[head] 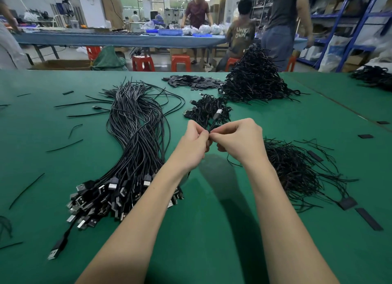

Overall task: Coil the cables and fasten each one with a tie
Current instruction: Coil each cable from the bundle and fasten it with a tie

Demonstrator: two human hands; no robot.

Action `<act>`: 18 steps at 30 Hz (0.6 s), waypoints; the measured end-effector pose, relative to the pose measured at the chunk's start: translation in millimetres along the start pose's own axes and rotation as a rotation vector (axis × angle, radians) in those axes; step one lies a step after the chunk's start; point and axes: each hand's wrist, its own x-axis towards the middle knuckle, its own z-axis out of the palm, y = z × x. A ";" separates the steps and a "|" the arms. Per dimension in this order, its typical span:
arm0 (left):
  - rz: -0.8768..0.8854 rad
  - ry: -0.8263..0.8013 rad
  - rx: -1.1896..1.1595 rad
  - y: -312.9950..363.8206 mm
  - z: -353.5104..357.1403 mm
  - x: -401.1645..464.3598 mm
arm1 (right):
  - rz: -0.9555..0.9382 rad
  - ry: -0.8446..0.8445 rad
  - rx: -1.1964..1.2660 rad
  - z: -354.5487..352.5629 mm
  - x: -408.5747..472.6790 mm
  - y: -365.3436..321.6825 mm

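I am pinching a thin black wire tie between my left hand and right hand, fingertips meeting above the green counter, twisting it, I judge, around a coiled black cable that is mostly hidden behind my fingers. Finished coils are lying in a small pile just beyond my hands and a tall heap farther back; a long bundle of loose black USB cables is waiting at left, so much is left. No containers are near; blue trays are sitting on a far table, contents unclear.
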 end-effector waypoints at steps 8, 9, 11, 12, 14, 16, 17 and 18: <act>0.005 0.095 -0.028 -3.2 -4.2 2.1 | -0.049 -0.080 -0.034 5.2 -0.1 -3.8; -0.009 0.123 -0.100 -2.3 -5.6 2.7 | -0.003 -0.123 0.090 3.9 -1.2 -3.7; -0.043 0.134 -0.246 0.1 -7.7 3.4 | 0.097 -0.190 0.333 -0.7 -1.2 -1.2; -0.059 0.122 -0.308 1.7 -7.8 3.0 | 0.146 -0.215 0.425 -3.0 -0.1 1.2; -0.089 0.101 -0.428 5.9 -6.1 1.2 | 0.273 -0.277 0.594 -6.7 1.8 6.5; -0.116 0.078 -0.543 11.0 -5.8 -0.4 | 0.421 -0.321 0.733 -6.5 2.6 13.1; -0.127 0.056 -0.590 13.6 -6.5 -1.1 | 0.489 -0.325 0.793 -5.6 2.9 18.1; -0.138 0.022 -0.621 15.8 -7.8 -1.7 | 0.549 -0.322 0.855 -4.9 3.5 23.5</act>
